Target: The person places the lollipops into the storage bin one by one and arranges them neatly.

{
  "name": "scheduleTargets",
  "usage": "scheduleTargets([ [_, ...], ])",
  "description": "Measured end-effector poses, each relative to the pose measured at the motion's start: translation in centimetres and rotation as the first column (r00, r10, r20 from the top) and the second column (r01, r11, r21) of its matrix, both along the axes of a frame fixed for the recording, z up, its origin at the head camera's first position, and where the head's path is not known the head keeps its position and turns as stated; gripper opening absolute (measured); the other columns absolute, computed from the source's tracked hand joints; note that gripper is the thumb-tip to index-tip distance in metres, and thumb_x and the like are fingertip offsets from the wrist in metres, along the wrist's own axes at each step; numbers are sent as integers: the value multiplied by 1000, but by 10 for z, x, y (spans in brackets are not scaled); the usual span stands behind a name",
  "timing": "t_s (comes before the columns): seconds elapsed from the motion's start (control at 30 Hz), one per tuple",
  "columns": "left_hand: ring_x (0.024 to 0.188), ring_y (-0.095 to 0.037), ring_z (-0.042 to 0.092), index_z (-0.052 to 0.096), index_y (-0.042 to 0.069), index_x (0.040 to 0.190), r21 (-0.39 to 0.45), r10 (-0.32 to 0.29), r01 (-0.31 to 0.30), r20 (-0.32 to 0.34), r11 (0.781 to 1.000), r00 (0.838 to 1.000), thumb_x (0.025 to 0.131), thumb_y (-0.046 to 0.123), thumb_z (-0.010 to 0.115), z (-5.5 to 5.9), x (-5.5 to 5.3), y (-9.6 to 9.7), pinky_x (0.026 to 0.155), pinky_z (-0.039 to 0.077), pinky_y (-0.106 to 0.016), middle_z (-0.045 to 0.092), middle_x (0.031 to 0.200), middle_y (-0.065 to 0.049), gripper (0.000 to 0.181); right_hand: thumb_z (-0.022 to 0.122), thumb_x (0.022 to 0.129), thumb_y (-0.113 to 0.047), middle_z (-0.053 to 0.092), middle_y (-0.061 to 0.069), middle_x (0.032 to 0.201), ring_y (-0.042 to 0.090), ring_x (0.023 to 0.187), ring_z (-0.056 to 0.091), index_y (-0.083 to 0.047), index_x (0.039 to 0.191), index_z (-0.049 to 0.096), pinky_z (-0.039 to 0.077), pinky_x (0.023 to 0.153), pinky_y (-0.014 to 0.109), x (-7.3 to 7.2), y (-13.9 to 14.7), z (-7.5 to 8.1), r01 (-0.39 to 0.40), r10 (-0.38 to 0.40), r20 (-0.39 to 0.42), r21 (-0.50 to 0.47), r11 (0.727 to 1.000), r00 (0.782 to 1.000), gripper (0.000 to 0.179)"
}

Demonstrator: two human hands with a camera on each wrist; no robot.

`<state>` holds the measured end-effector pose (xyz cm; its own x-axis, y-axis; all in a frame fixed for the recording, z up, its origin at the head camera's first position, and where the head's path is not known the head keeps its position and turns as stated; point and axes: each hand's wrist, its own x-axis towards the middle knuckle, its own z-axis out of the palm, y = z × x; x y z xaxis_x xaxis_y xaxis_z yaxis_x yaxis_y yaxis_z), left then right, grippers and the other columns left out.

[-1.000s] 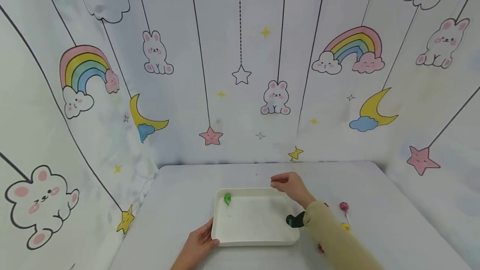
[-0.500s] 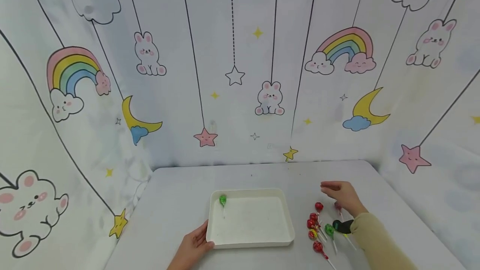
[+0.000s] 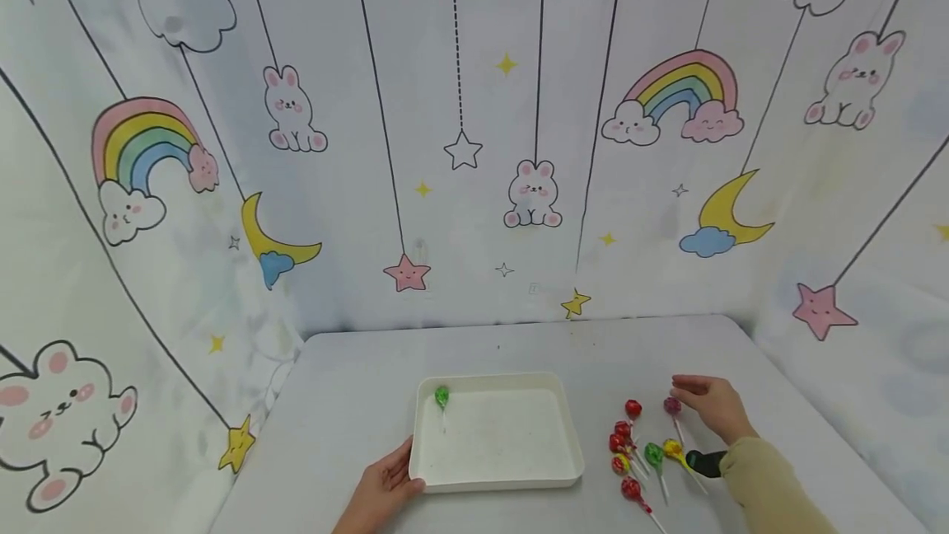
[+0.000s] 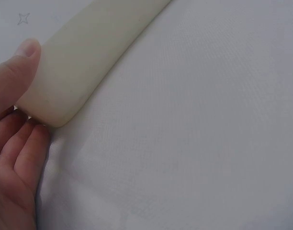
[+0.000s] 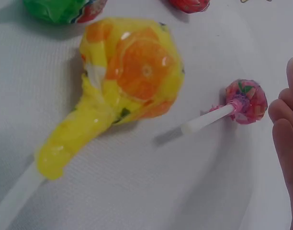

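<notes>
My left hand (image 3: 383, 485) holds the white tray (image 3: 497, 482) by its near left corner. In the left wrist view, the thumb lies against the tray's side (image 4: 84, 62) and the fingers curl at its lower edge. A green lollipop (image 3: 441, 396) lies inside the tray, at the far left. On the right, my right hand (image 3: 713, 407) is beside a pink lollipop (image 3: 671, 406), its fingers fairly straight. In the right wrist view a small gap shows between those fingertips (image 5: 280, 112) and the pink candy. A yellow lollipop (image 5: 132, 72) with an orange-slice print lies closer to that camera.
Between tray and right hand lie another green lollipop (image 3: 654, 454) and several red ones, such as the red lollipop (image 3: 631, 489) nearest the front. A white cloth covers the table (image 3: 356, 402). Behind stands a printed backdrop (image 3: 474, 229).
My right hand has moved right from above the tray, then down to the pink lollipop. The lollipops its sleeve covered now show. The left hand stays on the tray; the view has shifted slightly.
</notes>
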<state>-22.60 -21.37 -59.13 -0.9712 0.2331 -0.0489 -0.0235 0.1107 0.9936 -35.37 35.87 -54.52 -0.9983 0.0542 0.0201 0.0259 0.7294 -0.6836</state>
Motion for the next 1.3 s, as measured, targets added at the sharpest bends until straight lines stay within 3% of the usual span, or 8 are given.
scheduleTargets([
  [0.47, 149, -45, 28, 26, -13, 156, 19, 11, -11, 4, 1000, 1000, 96, 16, 73, 2, 3, 2, 110, 48, -20, 26, 160, -35, 82, 76, 93, -40, 72, 25, 122, 50, 123, 58, 6, 127, 67, 53, 96, 61, -4, 2, -14, 8, -9, 95, 12, 1000, 995, 58],
  [0.8, 150, -46, 28, 25, -13, 156, 26, 7, -7, 14, 1000, 1000, 97, 18, 72, 3, 3, 2, 111, 48, -22, 25, 161, -34, 82, 73, 96, -31, 72, 26, 120, 52, 121, 58, 2, 119, 74, 53, 96, 62, 1, -5, -14, -22, 16, 55, 105, 994, 998, 40],
  [0.97, 149, -46, 29, 24, -13, 156, 21, 1, -1, 28, 1000, 1000, 96, 17, 73, 4, 4, 2, 110, 49, -22, 24, 161, -34, 83, 73, 95, -34, 71, 26, 122, 54, 124, 55, 0, 117, 75, 50, 99, 65, 2, -3, -15, -15, 9, 58, 115, 993, 998, 40],
  [1.3, 149, -46, 28, 25, -13, 156, 31, 1, -2, 20, 1000, 1000, 94, 18, 76, 1, 1, 1, 109, 48, -19, 24, 161, -34, 86, 70, 98, -36, 75, 21, 114, 48, 115, 63, 1, 119, 74, 54, 93, 63, -3, -6, 8, -30, 33, -29, 96, 995, 999, 42],
])
